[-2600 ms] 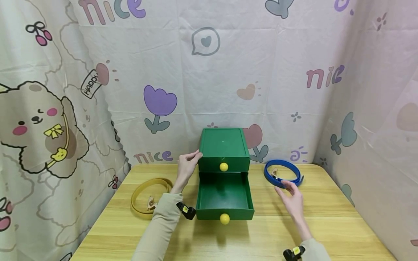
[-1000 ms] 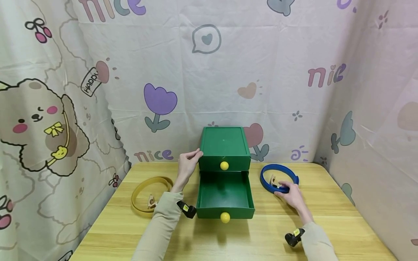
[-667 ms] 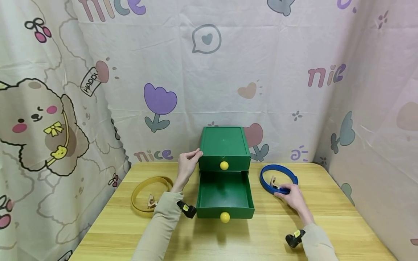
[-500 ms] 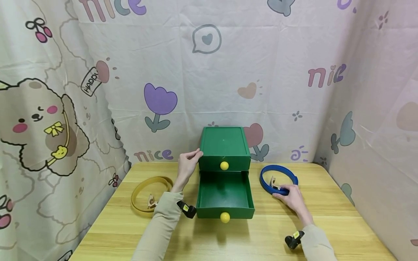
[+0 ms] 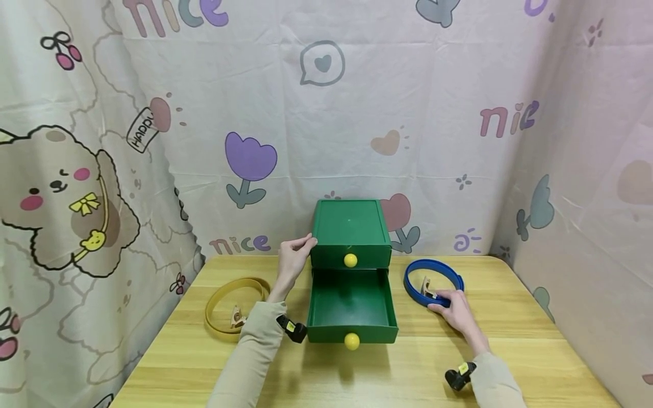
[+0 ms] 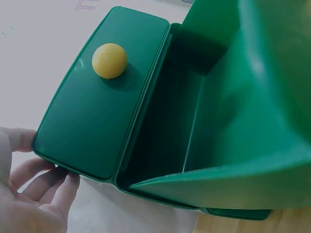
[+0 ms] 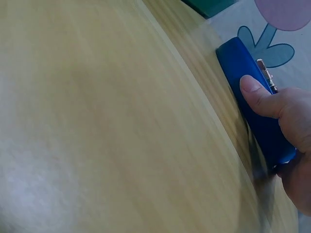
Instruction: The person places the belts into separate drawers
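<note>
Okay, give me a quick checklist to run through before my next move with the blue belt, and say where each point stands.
1. Right hand has the blue belt: ok, thumb against the band.
2. Left hand on the green cabinet: ok, it holds the upper front corner on the left.
3. Lower drawer open: ok, pulled out toward you.
4. Upper drawer shut: ok, its front sits flush.
5. Blue belt fully off the table: cannot tell from these views.
6. Yellow belt in full sight: not ok, your left sleeve hides part of it.
</note>
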Demonstrator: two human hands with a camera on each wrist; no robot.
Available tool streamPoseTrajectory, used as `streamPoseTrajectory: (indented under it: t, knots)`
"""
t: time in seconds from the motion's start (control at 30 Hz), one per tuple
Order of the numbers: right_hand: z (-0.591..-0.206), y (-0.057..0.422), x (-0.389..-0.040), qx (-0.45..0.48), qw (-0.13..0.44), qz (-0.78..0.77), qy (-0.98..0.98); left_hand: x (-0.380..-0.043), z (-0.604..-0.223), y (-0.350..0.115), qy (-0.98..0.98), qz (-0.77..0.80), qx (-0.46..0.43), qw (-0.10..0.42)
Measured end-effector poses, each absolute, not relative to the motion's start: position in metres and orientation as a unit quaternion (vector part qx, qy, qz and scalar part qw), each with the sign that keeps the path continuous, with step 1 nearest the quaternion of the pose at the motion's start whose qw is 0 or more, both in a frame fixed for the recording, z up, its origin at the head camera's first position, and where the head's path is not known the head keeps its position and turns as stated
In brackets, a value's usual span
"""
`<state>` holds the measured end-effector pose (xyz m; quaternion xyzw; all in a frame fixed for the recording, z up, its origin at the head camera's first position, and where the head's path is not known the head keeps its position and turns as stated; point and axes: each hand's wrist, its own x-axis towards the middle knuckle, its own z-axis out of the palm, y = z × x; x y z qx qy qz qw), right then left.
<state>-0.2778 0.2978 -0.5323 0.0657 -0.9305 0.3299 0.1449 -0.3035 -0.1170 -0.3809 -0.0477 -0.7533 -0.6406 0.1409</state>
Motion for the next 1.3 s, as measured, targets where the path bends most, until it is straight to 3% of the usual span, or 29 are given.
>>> streamPoseTrajectory:
  t: [0.4,1.3]
  knots:
    - [-0.535,0.300,-0.278,0.088,0.178,0.319,-0.927,-0.306,-0.379,-0.117,-0.757,-0.641,-0.037,0.122]
    - [-0.524,0.298,-0.271,0.084,0.199,0.318,-0.923,-0.305,-0.380,-0.117,-0.752,-0.642,-0.052,0.137]
